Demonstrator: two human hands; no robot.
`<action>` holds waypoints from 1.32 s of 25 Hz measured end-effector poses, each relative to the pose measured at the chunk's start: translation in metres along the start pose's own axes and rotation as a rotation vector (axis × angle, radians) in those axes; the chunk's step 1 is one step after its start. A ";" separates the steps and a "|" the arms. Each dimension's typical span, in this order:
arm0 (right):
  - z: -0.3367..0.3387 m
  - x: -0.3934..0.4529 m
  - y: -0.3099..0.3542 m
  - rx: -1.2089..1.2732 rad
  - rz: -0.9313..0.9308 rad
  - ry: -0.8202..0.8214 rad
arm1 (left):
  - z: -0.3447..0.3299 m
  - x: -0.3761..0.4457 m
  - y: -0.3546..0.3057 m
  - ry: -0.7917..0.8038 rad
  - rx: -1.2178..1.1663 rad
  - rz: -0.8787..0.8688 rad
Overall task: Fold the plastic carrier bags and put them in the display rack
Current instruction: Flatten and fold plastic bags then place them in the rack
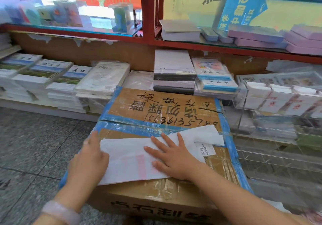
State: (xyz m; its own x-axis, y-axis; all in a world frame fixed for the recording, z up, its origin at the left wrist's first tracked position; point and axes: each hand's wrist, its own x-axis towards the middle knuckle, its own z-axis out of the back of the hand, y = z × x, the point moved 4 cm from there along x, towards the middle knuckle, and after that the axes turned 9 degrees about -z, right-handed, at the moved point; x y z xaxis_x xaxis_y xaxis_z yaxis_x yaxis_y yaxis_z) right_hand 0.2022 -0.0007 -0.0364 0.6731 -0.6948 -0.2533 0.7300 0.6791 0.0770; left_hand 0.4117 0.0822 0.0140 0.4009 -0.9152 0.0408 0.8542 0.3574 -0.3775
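Note:
A white plastic carrier bag with faint pink print lies flattened on top of a taped cardboard box. Its far end stretches toward the box's right edge. My left hand rests at the bag's left end, and I cannot tell whether its fingers grip the edge. Pressed flat on the middle of the bag is my right hand, fingers spread. A clear acrylic display rack stands to the right of the box, with folded white bags in its upper compartments.
Stacks of books and paper reams fill the low shelf behind the box. A red-framed glass shelf runs above them. Speckled tile floor lies to the left.

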 end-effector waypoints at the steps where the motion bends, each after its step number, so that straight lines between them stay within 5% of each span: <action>1: 0.000 0.000 0.000 0.010 0.004 0.005 | 0.000 -0.003 -0.014 -0.115 0.089 -0.164; 3: -0.002 -0.001 0.004 0.010 0.002 0.035 | -0.024 -0.011 -0.040 -0.066 0.156 -0.408; 6: 0.012 -0.004 -0.002 0.071 -0.037 0.028 | -0.068 -0.013 -0.037 0.256 0.231 -0.322; 10: 0.044 -0.028 -0.072 0.184 -0.232 -0.150 | -0.072 -0.005 -0.012 0.206 0.239 -0.303; 14: 0.037 -0.060 -0.120 0.140 -0.314 -0.038 | -0.073 -0.003 -0.012 0.284 0.262 -0.410; 19: 0.048 -0.070 -0.139 -0.037 -0.296 -0.397 | -0.077 -0.003 -0.014 0.232 0.245 -0.498; 21: 0.038 -0.069 -0.148 -0.019 -0.420 -0.312 | -0.077 -0.004 -0.014 0.228 0.223 -0.466; 24: 0.019 -0.078 -0.160 0.251 -0.507 0.141 | -0.076 -0.004 -0.014 0.208 0.290 -0.429; 25: 0.025 -0.082 -0.160 0.406 -0.492 0.175 | -0.073 -0.005 -0.017 0.236 0.285 -0.388; 27: 0.048 -0.085 -0.150 0.562 -0.475 -0.010 | -0.069 -0.006 -0.020 0.186 0.315 -0.366; 29: 0.061 -0.076 -0.113 0.421 -0.441 -0.233 | -0.071 -0.008 -0.020 0.176 0.314 -0.337; 33: 0.026 -0.038 0.023 0.135 -0.049 -0.121 | -0.076 -0.008 -0.020 0.180 0.309 -0.277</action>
State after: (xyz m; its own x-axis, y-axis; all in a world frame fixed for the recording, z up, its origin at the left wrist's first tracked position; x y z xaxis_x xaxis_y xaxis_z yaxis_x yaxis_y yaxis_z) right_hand 0.1964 0.0348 0.0001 0.6401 -0.7550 -0.1423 0.7657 0.6118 0.1984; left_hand 0.3663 0.0681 -0.0495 0.1026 -0.9922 -0.0706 0.9909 0.1081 -0.0800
